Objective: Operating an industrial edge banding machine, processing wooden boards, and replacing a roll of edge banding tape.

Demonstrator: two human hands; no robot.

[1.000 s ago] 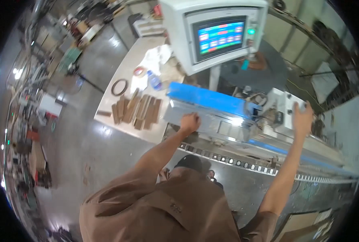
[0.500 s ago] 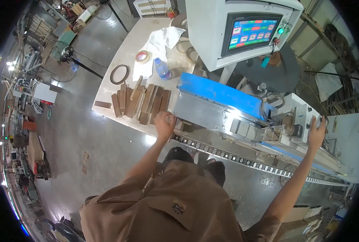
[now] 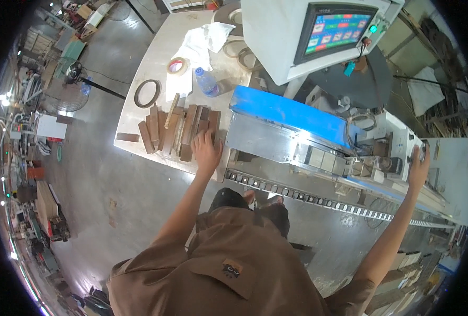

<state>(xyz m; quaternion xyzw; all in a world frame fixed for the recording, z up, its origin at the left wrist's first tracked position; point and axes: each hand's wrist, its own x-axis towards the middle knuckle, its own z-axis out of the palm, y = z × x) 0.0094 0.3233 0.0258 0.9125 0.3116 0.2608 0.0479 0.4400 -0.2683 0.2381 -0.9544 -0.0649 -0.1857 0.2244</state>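
Note:
My left hand (image 3: 207,152) lies over the right end of a group of brown wooden strips (image 3: 184,131), fingers stretched out and a little apart. Its fingertips are on or just above the rightmost strip; contact is hard to tell. At the far end of the machine, my right hand (image 3: 419,164) rests at the outer edge of a white control box (image 3: 400,139) with knobs, fingers extended. Between my hands runs the long machine, with a blue cover (image 3: 292,116) and a metal plate (image 3: 260,139). A chain track (image 3: 297,194) passes along its near side.
On the pale table (image 3: 139,121) are a tape roll (image 3: 177,66), a dark ring (image 3: 147,93), a plastic bottle (image 3: 206,82) and a white cloth (image 3: 198,50). A lit screen (image 3: 339,31) stands above the machine. A fan (image 3: 68,89) is at the left.
My left hand has moved from the machine's left end up and left onto the wooden strips, its fingers opening out. My right hand stays at the control box. The view has shifted slightly.

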